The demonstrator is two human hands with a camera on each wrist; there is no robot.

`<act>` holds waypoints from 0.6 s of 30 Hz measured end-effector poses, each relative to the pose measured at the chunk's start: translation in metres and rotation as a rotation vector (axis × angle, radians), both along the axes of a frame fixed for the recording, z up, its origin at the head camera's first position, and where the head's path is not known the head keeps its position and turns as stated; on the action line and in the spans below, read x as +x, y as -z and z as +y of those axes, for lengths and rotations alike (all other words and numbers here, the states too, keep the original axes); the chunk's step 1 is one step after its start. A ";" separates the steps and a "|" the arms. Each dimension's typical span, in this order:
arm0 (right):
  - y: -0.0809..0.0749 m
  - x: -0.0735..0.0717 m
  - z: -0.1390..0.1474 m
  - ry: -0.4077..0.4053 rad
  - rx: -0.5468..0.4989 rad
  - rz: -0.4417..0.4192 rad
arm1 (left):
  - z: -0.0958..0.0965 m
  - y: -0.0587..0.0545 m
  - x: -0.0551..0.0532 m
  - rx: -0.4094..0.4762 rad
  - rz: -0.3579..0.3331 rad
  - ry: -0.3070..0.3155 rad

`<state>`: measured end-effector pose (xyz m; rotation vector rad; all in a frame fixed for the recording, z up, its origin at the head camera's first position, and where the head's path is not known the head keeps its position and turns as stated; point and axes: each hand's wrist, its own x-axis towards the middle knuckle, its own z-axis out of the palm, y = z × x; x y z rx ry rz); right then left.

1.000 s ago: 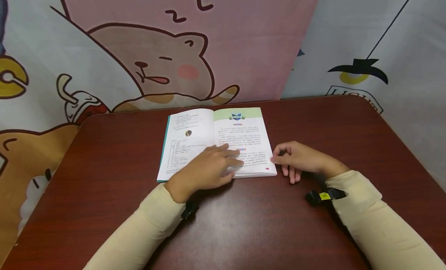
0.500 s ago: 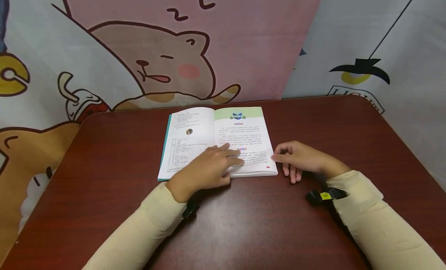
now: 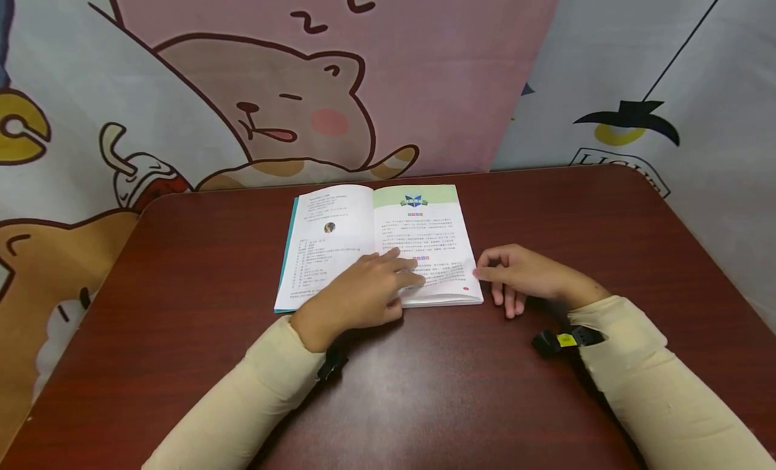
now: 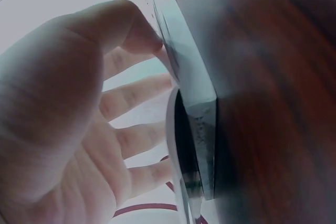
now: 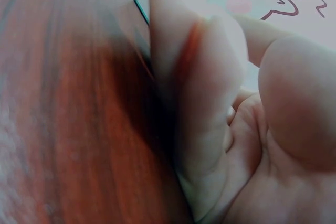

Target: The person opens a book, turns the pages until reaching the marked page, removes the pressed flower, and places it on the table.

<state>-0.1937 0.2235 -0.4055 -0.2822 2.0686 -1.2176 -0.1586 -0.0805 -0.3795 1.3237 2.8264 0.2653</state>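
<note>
An open book (image 3: 339, 254) with a teal cover edge lies on the table, its printed pages facing up. My left hand (image 3: 358, 291) rests across the lower middle of it, fingers spread and fairly straight on the right page (image 3: 418, 231). In the left wrist view the left thumb (image 4: 131, 30) lies at the book's bottom edge (image 4: 191, 72). At the right page's outer edge, near the lower corner, my right hand (image 3: 521, 275) pinches the page with thumb and index finger. Its other fingers hang loosely curled beside the book; the exact grip is hidden in the right wrist view.
The dark red wooden table (image 3: 461, 389) extends around the book. Behind it hangs a cloth (image 3: 448, 86) printed with cartoon animals. A black wrist device (image 3: 548, 343) with a yellow label sits under the right sleeve (image 3: 667, 389); another dark device (image 3: 332, 363) is on the left wrist.
The left thumb has drawn in slightly toward the palm. Near its lower right corner, the page bulges a little more. Otherwise both hands stay in almost the same place.
</note>
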 end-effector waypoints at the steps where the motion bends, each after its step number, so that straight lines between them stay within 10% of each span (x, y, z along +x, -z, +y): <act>1: 0.000 0.000 0.000 -0.002 -0.002 -0.001 | 0.000 0.000 0.000 -0.007 -0.007 -0.004; 18: -0.001 0.000 0.001 -0.014 -0.008 0.006 | 0.000 0.002 -0.002 0.010 0.017 -0.015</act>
